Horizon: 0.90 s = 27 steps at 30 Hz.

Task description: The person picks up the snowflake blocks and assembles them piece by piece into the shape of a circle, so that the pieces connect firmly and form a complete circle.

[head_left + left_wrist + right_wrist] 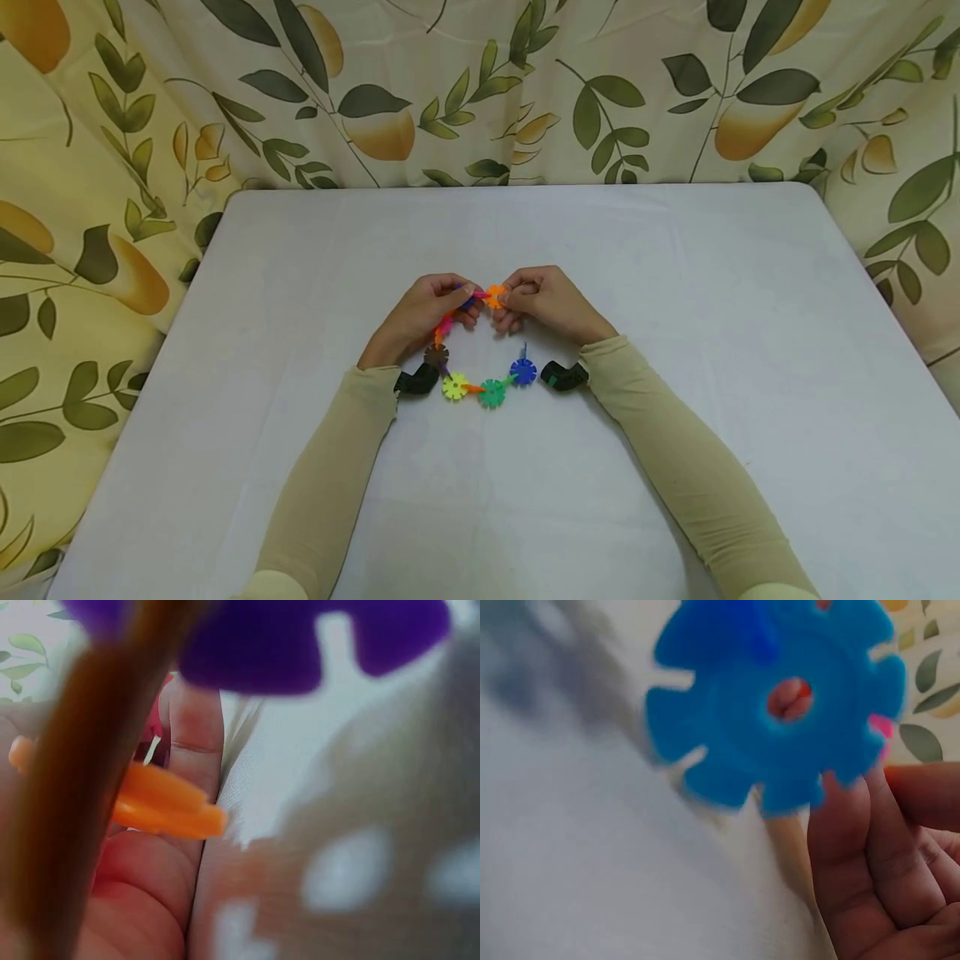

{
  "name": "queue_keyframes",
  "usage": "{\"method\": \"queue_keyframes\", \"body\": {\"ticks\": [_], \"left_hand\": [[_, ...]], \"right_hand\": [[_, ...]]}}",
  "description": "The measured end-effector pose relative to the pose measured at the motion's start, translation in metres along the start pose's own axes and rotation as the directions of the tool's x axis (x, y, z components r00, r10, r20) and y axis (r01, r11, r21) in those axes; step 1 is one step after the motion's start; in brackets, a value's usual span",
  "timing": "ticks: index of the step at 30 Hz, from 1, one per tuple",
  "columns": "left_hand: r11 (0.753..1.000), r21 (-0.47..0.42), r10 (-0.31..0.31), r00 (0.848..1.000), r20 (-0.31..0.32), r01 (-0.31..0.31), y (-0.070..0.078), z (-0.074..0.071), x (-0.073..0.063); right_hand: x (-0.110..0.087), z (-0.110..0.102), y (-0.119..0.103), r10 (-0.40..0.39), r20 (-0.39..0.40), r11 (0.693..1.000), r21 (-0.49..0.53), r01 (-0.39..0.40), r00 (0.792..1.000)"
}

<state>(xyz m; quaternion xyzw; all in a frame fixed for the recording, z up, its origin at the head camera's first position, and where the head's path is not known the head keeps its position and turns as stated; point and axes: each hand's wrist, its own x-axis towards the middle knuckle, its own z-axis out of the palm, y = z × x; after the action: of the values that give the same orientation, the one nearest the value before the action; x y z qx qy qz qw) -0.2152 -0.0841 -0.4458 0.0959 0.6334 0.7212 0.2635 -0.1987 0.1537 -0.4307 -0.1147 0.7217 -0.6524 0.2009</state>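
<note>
A curved chain of notched plastic discs hangs between and below both hands. My left hand (427,307) pinches it near a dark blue disc (466,300) and a magenta one (481,294). My right hand (551,302) pinches the orange disc (494,296) beside them between thumb and fingers. From the left hand the chain runs down past a brown disc (437,356), a yellow disc (454,387) and a green disc (492,393) to a blue disc (523,372). In the left wrist view a purple disc (255,652) looms close; in the right, a large blue disc (727,720) partly hides the fingers.
The chain and hands are over a table with a white cover (600,483). A leaf-and-fruit patterned curtain (465,92) hangs behind the table and along its sides. Black wrist cameras (564,376) jut inward from both sleeves, close to the chain.
</note>
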Motion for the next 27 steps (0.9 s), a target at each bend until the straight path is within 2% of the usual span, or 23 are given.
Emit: {"method": "queue_keyframes", "body": {"ticks": [3, 9, 12, 20, 27], "left_hand": [[1.000, -0.004, 0.002, 1.000, -0.001, -0.002, 0.000, 0.001, 0.000], [1.000, 0.027, 0.009, 0.999, 0.031, -0.010, 0.001, 0.002, 0.000], [1.000, 0.006, 0.027, 0.999, 0.031, -0.027, 0.000, 0.001, 0.000], [0.998, -0.040, 0.048, 0.998, -0.049, -0.050, 0.002, 0.000, -0.001], [0.987, -0.079, 0.123, 0.981, -0.151, -0.136, 0.000, -0.002, 0.000]], "right_hand": [[0.000, 0.003, -0.001, -0.007, -0.023, 1.000, 0.014, 0.007, 1.000], [0.000, 0.004, -0.003, -0.021, -0.052, 0.999, -0.033, 0.019, 0.998], [-0.001, 0.003, -0.003, -0.035, -0.058, 0.998, -0.051, 0.032, 0.998], [-0.001, -0.007, -0.003, -0.053, -0.042, 0.993, -0.111, 0.048, 0.998], [-0.004, -0.018, -0.005, -0.018, -0.063, 0.986, -0.167, 0.008, 0.998]]}}
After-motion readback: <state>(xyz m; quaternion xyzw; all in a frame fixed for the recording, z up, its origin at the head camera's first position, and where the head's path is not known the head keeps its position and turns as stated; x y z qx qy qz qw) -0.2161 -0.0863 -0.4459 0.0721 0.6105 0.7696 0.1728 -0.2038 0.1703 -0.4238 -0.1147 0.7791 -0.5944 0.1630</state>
